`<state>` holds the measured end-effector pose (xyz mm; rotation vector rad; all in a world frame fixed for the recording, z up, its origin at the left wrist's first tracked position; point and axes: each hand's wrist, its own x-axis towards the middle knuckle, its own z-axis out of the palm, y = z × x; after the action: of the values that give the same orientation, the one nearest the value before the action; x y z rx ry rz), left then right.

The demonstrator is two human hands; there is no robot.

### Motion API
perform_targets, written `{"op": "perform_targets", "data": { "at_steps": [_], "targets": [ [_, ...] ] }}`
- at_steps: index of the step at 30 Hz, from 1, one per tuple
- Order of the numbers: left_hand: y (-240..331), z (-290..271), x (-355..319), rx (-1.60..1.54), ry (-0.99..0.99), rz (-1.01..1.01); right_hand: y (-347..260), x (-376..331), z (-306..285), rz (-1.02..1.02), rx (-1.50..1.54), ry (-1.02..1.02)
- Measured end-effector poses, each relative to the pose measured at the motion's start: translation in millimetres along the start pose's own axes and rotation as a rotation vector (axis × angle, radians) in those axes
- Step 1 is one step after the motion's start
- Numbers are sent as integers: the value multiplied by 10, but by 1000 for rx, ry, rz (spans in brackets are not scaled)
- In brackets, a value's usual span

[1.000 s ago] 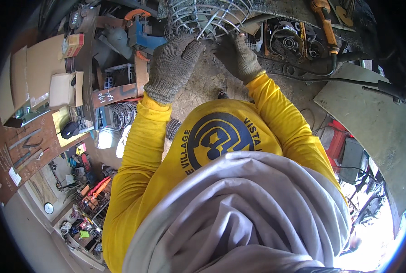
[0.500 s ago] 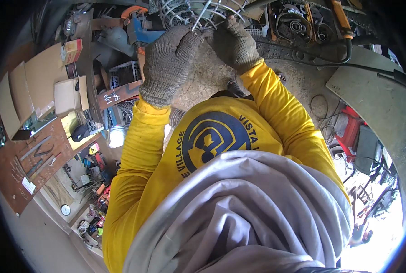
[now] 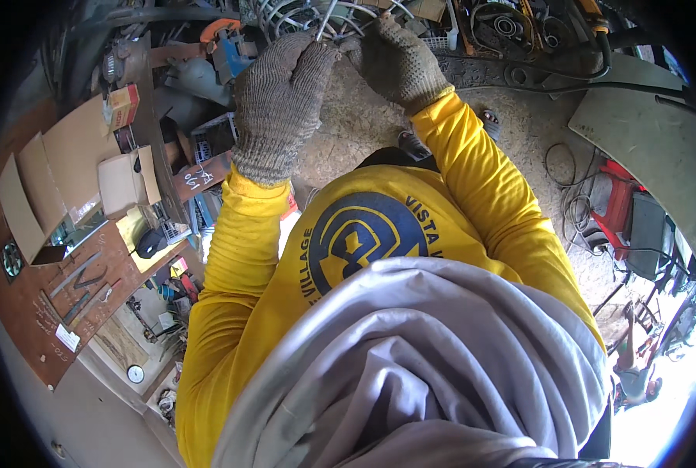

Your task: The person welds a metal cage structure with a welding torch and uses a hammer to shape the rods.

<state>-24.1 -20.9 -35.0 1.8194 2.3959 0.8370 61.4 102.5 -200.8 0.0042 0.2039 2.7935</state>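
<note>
Both my hands wear grey-brown knitted work gloves and are raised at the top of the view. My left hand (image 3: pixel 278 105) is closed, thumb against fingers, around the lower end of a thin metal rod (image 3: pixel 327 19). To its right, nearly touching it, my right hand (image 3: pixel 399 66) has its fingers curled in; a small tip pokes out near its fingertips, too small to name. Just beyond both hands lies a tangle of curved grey metal wires (image 3: pixel 289 14), like a wire cage, cut off by the upper edge. The rod crosses in front of these wires.
On the left stand a brown board with hand tools (image 3: pixel 75 285) and an opened cardboard box (image 3: pixel 71 168). An orange-and-blue tool (image 3: pixel 227 51) lies beyond my left hand. Trays of metal parts (image 3: pixel 504 31) and a black cable (image 3: pixel 566 87) are at the upper right, near a grey sheet (image 3: pixel 637 125).
Both hands, still close together, have shifted slightly up and left in the view, along with the rod. The surroundings have moved a little as my head turned.
</note>
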Motion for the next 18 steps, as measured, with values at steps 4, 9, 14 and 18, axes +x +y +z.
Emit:
{"op": "perform_targets", "data": {
  "at_steps": [4,9,14,18],
  "targets": [
    [83,-36,13,-75,-37,-161,12,-5,85,36,32,-91],
    [120,-16,40,-57,-55,-135,-37,107,-268,271,771,-418],
    [110,-27,31,-123,-47,-189,-96,66,-144,320,1057,9],
    [91,-39,-2,-83,-59,-186,-12,-45,-5,580,1355,-332]
  ]
}}
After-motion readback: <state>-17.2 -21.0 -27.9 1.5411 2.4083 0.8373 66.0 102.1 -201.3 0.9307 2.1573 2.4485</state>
